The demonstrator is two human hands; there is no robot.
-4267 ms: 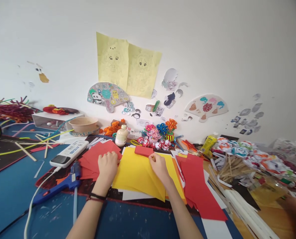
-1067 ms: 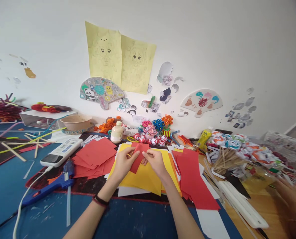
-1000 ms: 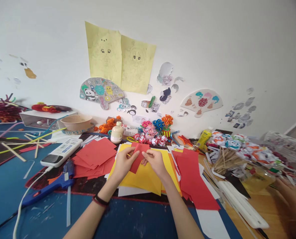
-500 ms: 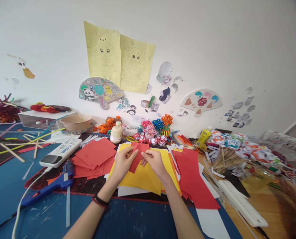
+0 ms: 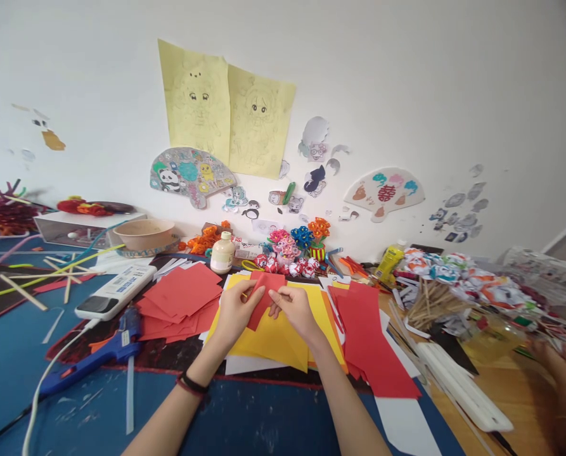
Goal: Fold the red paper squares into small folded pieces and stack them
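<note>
A small piece of red paper (image 5: 264,286) is held up between my two hands, above a stack of yellow paper (image 5: 268,345). My left hand (image 5: 239,307) pinches its left side between thumb and fingers. On the other side, my right hand (image 5: 296,309) grips the right edge, its thumb near the top and its lower fingers curled behind. To the left lies a pile of red paper squares (image 5: 182,294); to the right, longer red sheets (image 5: 375,342) overlap white paper. A dark band circles my left wrist.
A blue glue gun (image 5: 121,345) and a white power strip (image 5: 118,291) lie at left. A glue bottle (image 5: 222,253) and fuzzy craft flowers (image 5: 302,239) stand along the wall. Another person's hand (image 5: 556,364) is at the right edge, near a white bar-shaped object (image 5: 463,383).
My hands and the red paper stay almost in place. The other person's hand at the far right has shifted slightly.
</note>
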